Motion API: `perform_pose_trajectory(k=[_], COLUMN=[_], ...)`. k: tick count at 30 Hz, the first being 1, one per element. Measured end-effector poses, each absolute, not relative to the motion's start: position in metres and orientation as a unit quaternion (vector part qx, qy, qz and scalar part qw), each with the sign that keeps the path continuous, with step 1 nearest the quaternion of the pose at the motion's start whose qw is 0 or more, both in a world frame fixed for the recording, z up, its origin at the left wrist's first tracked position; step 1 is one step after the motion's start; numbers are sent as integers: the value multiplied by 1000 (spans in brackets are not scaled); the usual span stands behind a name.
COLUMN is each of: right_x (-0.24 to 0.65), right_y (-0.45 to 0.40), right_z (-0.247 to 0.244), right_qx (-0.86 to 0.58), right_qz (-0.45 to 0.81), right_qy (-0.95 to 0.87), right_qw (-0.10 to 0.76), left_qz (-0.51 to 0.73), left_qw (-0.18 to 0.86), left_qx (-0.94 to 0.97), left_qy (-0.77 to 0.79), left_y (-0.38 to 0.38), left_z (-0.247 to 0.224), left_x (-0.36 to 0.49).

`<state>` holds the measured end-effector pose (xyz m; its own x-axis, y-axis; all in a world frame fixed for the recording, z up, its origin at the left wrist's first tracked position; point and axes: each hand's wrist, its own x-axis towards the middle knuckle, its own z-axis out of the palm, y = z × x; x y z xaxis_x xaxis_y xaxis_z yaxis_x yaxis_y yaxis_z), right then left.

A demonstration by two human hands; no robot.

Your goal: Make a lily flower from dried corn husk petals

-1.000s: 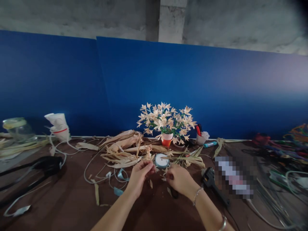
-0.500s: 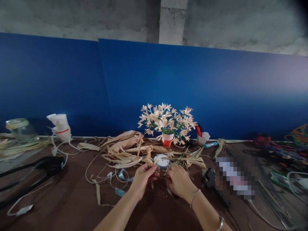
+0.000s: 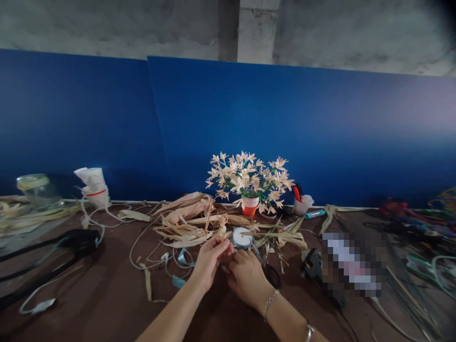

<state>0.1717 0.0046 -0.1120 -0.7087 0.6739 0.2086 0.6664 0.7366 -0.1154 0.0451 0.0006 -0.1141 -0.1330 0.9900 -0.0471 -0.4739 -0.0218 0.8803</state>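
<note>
While blue panels (image 3: 249, 109) span the far side under a grey concrete wall (image 3: 171, 28), the brown surface (image 3: 107, 304) fills the near half. Above its middle the hands meet at their fingertips: the left hand (image 3: 210, 259) has thumb and fingers drawn in close, and the right hand (image 3: 247, 278) curls its fingers in against it. Dry husks (image 3: 188, 213) lie heaped beyond them to the left; pale flowers (image 3: 245, 175) stand farther back in a red-and-white cup (image 3: 250, 207). Right of the hands lies a black corded tool (image 3: 315, 266). Scissors (image 3: 267, 269) rest just right of the right hand, a round blue-and-white roll (image 3: 242, 238) just far of the fingertips. A pixelated patch hides something at right, and the far-right tangle (image 3: 423, 223) is blurred. Whatever the fingers grip, if anything, is covered and cannot be told.
</note>
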Motion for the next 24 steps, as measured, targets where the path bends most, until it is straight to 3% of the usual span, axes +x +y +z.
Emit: perform_pose_trajectory(k=[5,7,11,15,24], right_x=[174,178,185,190,189], right_y=[12,18,25,25,23], right_z=[-117,-117,-113,-105,-106], right_qx=[-400,-418,-412,-380,-382], right_qz=[75,179,503,663,741], right_qy=[-896,-852,-657,-518,-433], right_qw=[177,259,381,385,343], left_qz=[620,609,604,621,582], left_qw=[529,520,530,566,510], left_qx=[359,376,390,387,461], left_qy=[455,467,450,381,434], left_y=[1,0,-4,-8,-8], left_z=[-110,-109,-105,-103,-107], left_x=[43,43,45,51,53])
